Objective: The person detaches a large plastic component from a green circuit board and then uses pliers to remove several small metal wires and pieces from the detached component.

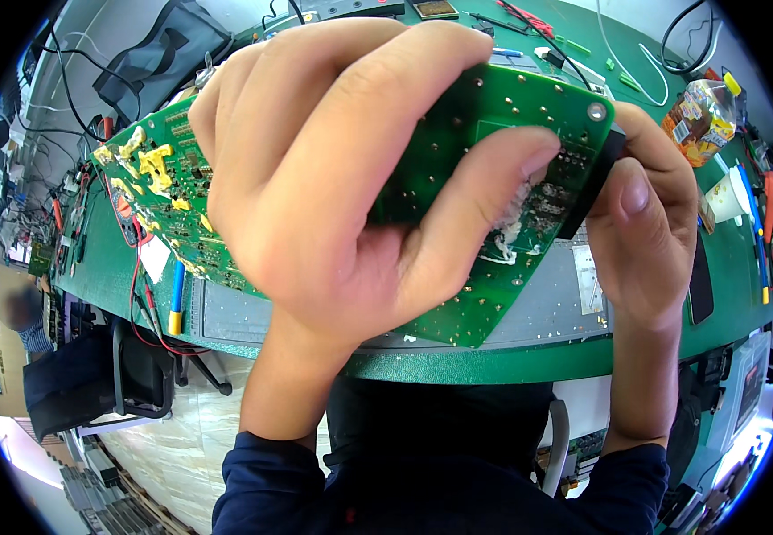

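green circuit board [467, 312], one only, is held above the surface [493, 364], long axis running left to right. of two hands, the left hand [315, 178] covers its middle, thumb spread; its grip i cannot tell. right hand [645, 223] fingers pinch the right end. beyond: one bottle [703, 125], one cup [727, 198].

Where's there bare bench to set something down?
Right: green benchtop between the black phone and blue-and-yellow stick. Left: the strip just left of the test probes. Gray mat below the circuit board has crumbs. Crowded: far edge, with red wires.
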`<state>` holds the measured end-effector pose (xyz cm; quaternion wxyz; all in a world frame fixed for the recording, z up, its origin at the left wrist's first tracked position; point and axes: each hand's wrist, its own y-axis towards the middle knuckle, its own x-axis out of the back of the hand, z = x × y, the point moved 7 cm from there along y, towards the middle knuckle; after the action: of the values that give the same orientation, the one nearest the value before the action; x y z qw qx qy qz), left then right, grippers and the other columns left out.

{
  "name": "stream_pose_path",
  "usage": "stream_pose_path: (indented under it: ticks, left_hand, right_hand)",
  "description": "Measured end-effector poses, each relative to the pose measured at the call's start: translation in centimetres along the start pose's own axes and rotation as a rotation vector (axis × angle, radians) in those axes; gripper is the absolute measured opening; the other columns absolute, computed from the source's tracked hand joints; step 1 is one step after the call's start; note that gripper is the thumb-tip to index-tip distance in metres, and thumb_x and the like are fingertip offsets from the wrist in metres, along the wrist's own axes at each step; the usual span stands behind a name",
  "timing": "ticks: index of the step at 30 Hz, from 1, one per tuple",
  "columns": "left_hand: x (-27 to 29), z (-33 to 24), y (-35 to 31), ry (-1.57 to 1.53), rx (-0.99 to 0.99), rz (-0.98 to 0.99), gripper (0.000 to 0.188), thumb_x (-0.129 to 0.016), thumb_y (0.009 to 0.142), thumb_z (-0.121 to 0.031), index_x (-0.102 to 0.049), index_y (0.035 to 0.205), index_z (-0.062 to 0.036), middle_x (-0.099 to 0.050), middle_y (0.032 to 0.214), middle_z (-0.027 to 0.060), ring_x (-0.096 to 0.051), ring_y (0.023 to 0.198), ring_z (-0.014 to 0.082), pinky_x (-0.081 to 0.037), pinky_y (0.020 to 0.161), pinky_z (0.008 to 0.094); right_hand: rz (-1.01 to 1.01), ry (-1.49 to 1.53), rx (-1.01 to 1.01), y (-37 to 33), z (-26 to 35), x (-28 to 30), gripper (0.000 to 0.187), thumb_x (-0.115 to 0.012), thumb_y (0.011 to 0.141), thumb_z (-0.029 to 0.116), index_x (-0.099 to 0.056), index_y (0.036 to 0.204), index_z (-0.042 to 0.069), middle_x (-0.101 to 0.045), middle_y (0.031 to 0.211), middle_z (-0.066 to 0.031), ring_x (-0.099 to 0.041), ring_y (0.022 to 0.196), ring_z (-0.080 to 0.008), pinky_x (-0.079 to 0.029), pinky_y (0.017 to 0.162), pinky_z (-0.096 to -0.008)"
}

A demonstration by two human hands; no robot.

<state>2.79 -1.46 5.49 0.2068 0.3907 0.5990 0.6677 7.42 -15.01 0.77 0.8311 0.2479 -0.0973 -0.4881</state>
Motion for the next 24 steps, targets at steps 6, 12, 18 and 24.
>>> stream_pose_path:
  ticks: [6, 12, 18, 24]
  left_hand:
    - [0.0, 0.2, -0.2, -0.006, 0.046, 0.014, 0.028, -0.067, 0.066, -0.002, -0.059, 0.092, 0.0050, -0.058, 0.089, 0.0112, -0.053, 0.075, 0.0133, -0.041, 0.065, 0.0199]
    - [0.4, 1.0, -0.2, -0.045, 0.031, 0.068, 0.028, -0.067, 0.068, -0.004, -0.059, 0.094, 0.0057, -0.057, 0.090, 0.0115, -0.053, 0.075, 0.0130, -0.042, 0.065, 0.0197]
    - [0.0, 0.3, -0.4, -0.046, 0.062, 0.000, 0.029, -0.067, 0.068, -0.004, -0.058, 0.094, 0.0063, -0.056, 0.090, 0.0116, -0.053, 0.074, 0.0128, -0.041, 0.065, 0.0194]
    - [0.2, 0.3, -0.4, -0.026, 0.050, 0.010, 0.030, -0.067, 0.067, -0.003, -0.059, 0.093, 0.0068, -0.056, 0.089, 0.0116, -0.053, 0.074, 0.0133, -0.041, 0.065, 0.0195]
  right_hand:
    - [0.032, -0.013, 0.025, 0.1, 0.3, -0.2, 0.052, -0.059, 0.078, 0.015, -0.036, 0.117, -0.011, -0.055, 0.103, -0.0163, -0.054, 0.094, -0.0181, -0.042, 0.082, -0.0273]
    - [0.000, -0.071, 0.021, 0.1, 0.4, -0.3, 0.051, -0.061, 0.074, 0.007, -0.037, 0.115, -0.010, -0.057, 0.100, -0.0151, -0.055, 0.090, -0.0152, -0.042, 0.078, -0.0234]
    - [0.006, -0.015, 0.017, 0.1, 0.3, -0.3, 0.048, -0.059, 0.074, 0.006, -0.038, 0.115, -0.010, -0.057, 0.099, -0.0149, -0.055, 0.090, -0.0149, -0.042, 0.078, -0.0228]
    - [-0.016, -0.071, 0.062, 0.0, 0.3, -0.4, 0.048, -0.059, 0.074, 0.008, -0.039, 0.114, -0.010, -0.058, 0.098, -0.0143, -0.056, 0.089, -0.0151, -0.042, 0.078, -0.0234]
